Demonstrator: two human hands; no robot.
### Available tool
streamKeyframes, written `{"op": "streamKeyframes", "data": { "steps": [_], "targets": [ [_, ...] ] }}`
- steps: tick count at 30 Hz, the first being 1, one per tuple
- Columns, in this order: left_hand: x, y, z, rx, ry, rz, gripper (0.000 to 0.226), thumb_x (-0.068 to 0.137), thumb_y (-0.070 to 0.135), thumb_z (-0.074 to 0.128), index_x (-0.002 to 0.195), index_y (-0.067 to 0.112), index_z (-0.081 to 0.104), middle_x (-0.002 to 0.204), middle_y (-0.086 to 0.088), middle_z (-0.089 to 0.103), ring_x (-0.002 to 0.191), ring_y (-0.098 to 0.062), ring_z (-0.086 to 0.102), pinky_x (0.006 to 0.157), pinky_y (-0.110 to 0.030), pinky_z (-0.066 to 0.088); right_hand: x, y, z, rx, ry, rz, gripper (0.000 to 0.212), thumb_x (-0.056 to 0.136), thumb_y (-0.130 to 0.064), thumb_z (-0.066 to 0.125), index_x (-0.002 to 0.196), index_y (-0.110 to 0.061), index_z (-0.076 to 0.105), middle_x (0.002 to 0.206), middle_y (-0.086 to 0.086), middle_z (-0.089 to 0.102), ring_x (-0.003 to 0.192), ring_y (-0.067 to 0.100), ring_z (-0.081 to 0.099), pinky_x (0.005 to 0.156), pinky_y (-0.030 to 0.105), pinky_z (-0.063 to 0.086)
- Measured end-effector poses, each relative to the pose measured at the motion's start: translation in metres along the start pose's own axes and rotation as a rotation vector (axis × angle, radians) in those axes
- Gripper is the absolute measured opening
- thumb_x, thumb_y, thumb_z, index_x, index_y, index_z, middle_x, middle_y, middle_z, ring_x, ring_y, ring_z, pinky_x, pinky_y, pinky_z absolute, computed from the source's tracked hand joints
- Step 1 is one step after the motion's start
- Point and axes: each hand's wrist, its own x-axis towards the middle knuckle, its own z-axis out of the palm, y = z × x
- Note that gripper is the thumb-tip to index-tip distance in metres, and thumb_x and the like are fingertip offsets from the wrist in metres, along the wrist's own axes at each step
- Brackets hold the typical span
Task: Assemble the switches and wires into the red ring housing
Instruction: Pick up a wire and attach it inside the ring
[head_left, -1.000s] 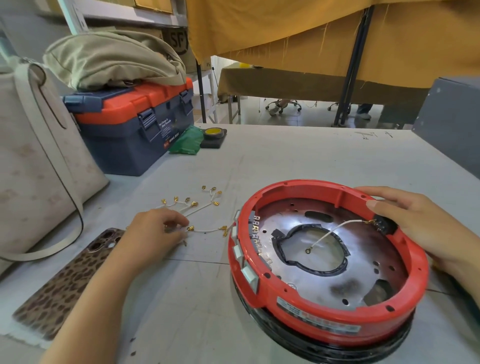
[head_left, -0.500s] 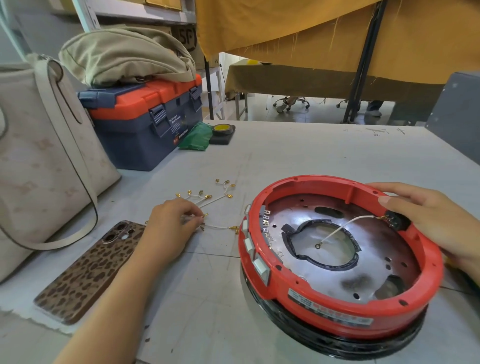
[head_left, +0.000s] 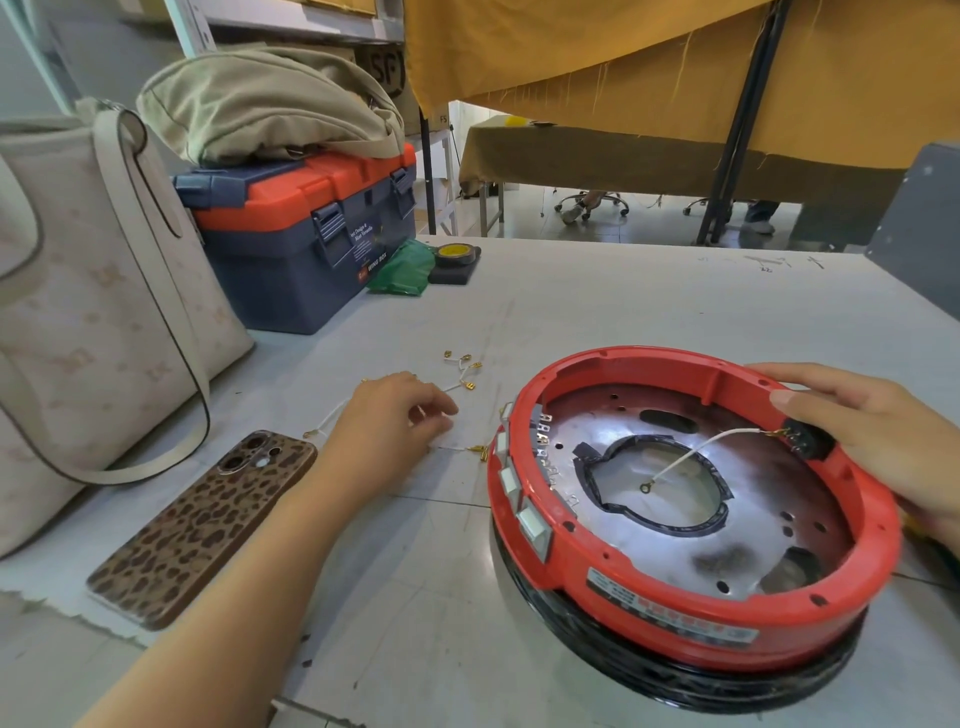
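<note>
I count one red ring housing (head_left: 696, 597), three white switches (head_left: 519, 499) in its wall, one phone (head_left: 202, 525), one toolbox (head_left: 306, 244), two bags (head_left: 93, 312).

Workshop or small assembly room. Evidence: scuffed grey worktable (head_left: 597, 312); navy plastic toolbox with orange lid (head_left: 306, 244); roll of yellow tape (head_left: 453, 253); loose white wires with brass terminals (head_left: 464, 370); mustard fabric draped over a neighbouring bench (head_left: 649, 156) (office-chair castors visible beneath).
</note>
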Motion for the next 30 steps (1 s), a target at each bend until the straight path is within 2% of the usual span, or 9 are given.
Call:
{"op": "streamKeyframes", "data": {
  "steps": [3, 6, 9, 13, 16, 18, 23, 30],
  "targets": [
    [0.005, 0.01, 0.002, 0.05, -0.216, 0.055, 0.013, 0.083, 0.023, 0.069, 0.096, 0.024, 0.072, 0.093, 0.004, 0.061, 0.083, -0.009, 0.054, 0.071, -0.021, 0.037, 0.001, 0.002, -0.001, -0.013, -0.017, -0.004, 0.026, 0.091, -0.026, 0.056, 0.112, -0.039, 0.066, 0.1, -0.004, 0.074, 0.092, 0.017, 0.071, 0.07, 0.05, 0.054],
    [0.008, 0.015, 0.006, 0.025, -0.28, 0.067, 0.009, 0.084, 0.022, 0.068, 0.092, 0.022, 0.071, 0.089, 0.007, 0.059, 0.081, -0.01, 0.055, 0.073, -0.025, 0.045, 0.002, 0.004, -0.002, -0.004, -0.017, -0.007, 0.027, 0.091, -0.026, 0.056, 0.112, -0.038, 0.066, 0.1, -0.004, 0.074, 0.092, 0.018, 0.071, 0.074, 0.048, 0.054],
    [0.008, 0.014, 0.01, 0.0, -0.258, 0.076, 0.008, 0.086, 0.02, 0.064, 0.091, 0.018, 0.071, 0.084, 0.008, 0.059, 0.076, -0.007, 0.053, 0.074, -0.025, 0.046, 0.002, 0.006, -0.003, -0.024, -0.015, -0.017, 0.027, 0.09, -0.028, 0.056, 0.112, -0.039, 0.066, 0.1, -0.006, 0.074, 0.091, 0.016, 0.071, 0.069, 0.048, 0.054],
    [0.005, 0.008, 0.015, 0.0, -0.191, 0.092, 0.01, 0.089, 0.02, 0.06, 0.092, 0.017, 0.069, 0.09, 0.005, 0.064, 0.084, -0.01, 0.055, 0.076, -0.024, 0.044, 0.005, 0.01, -0.004, -0.009, -0.016, -0.021, 0.028, 0.09, -0.028, 0.057, 0.114, -0.039, 0.065, 0.101, -0.005, 0.074, 0.092, 0.017, 0.071, 0.066, 0.052, 0.053],
    [0.003, 0.008, 0.012, -0.198, -0.07, 0.043, 0.01, 0.089, 0.017, 0.061, 0.084, 0.023, 0.066, 0.082, 0.013, 0.065, 0.078, 0.003, 0.057, 0.067, -0.005, 0.039, 0.006, 0.013, -0.005, -0.006, -0.03, -0.025, 0.03, 0.089, -0.03, 0.057, 0.118, -0.037, 0.063, 0.104, -0.004, 0.073, 0.095, 0.019, 0.07, 0.071, 0.055, 0.052],
    [0.004, 0.008, 0.007, -0.396, 0.016, -0.005, 0.012, 0.087, 0.013, 0.064, 0.082, 0.023, 0.067, 0.077, 0.013, 0.067, 0.073, 0.007, 0.059, 0.064, -0.002, 0.04, 0.007, 0.014, -0.005, -0.001, -0.029, -0.027, 0.03, 0.09, -0.029, 0.056, 0.117, -0.038, 0.063, 0.103, -0.004, 0.073, 0.095, 0.019, 0.07, 0.071, 0.054, 0.052],
    [0.0, 0.01, -0.001, -0.8, 0.008, -0.071, 0.018, 0.083, 0.003, 0.065, 0.088, 0.02, 0.07, 0.079, 0.005, 0.072, 0.077, -0.003, 0.067, 0.069, -0.008, 0.048, 0.008, 0.015, -0.006, 0.011, -0.039, -0.032, 0.028, 0.091, -0.026, 0.056, 0.115, -0.037, 0.065, 0.102, -0.003, 0.073, 0.094, 0.018, 0.07, 0.072, 0.051, 0.053],
    [0.001, 0.006, 0.0, -0.885, -0.01, -0.057, 0.017, 0.08, 0.002, 0.068, 0.091, 0.015, 0.068, 0.078, -0.003, 0.072, 0.079, -0.014, 0.069, 0.071, -0.015, 0.052, 0.009, 0.016, -0.006, 0.021, -0.04, -0.032, 0.028, 0.09, -0.026, 0.056, 0.115, -0.038, 0.065, 0.102, -0.005, 0.073, 0.094, 0.017, 0.07, 0.07, 0.052, 0.053]
  ]
}}
